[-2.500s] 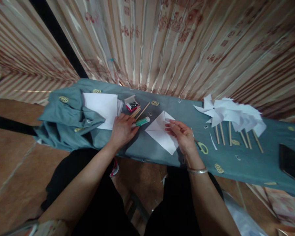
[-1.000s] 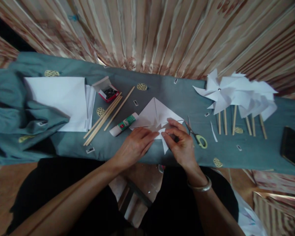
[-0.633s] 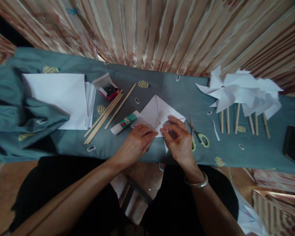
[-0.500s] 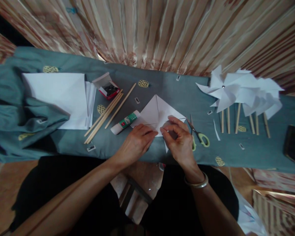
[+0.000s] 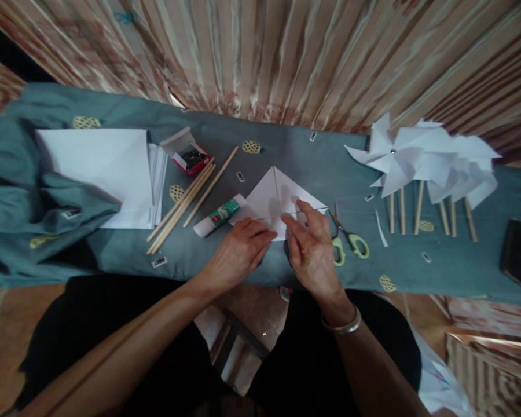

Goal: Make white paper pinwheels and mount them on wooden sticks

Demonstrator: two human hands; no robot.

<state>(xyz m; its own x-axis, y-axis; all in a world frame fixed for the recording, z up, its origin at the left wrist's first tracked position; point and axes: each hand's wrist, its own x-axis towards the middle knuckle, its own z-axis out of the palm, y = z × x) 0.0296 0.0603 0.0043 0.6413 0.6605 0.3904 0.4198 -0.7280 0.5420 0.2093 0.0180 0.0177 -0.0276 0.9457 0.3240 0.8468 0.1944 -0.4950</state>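
A white sheet of paper [image 5: 264,197] with dark lines meeting near its middle lies cornerwise on the cloth, its near part hidden by my hands. At its near left edge, my left hand [image 5: 243,246] has fingers and thumb closed on the paper. My right hand [image 5: 311,249] is over the near right part, fingers stretched and apart, nothing between them. A green and white glue stick [image 5: 219,216] lies just left of the paper, close to my left hand. Scissors with light green handles [image 5: 351,238] lie right of my right hand, blades partly spread.
Left are a stack of white paper [image 5: 99,174], a small red box of dark pieces [image 5: 191,159] and several wooden sticks [image 5: 186,202]. At right lie paper pinwheels on sticks [image 5: 399,159], a thin paper strip [image 5: 381,227] and a dark phone [image 5: 520,253]. A pleated curtain [image 5: 260,58] hangs behind.
My right hand has let go of the paper's near edge, and its fingers have straightened over the sheet. A pointed paper bit below that edge no longer shows. My left hand stays in place.
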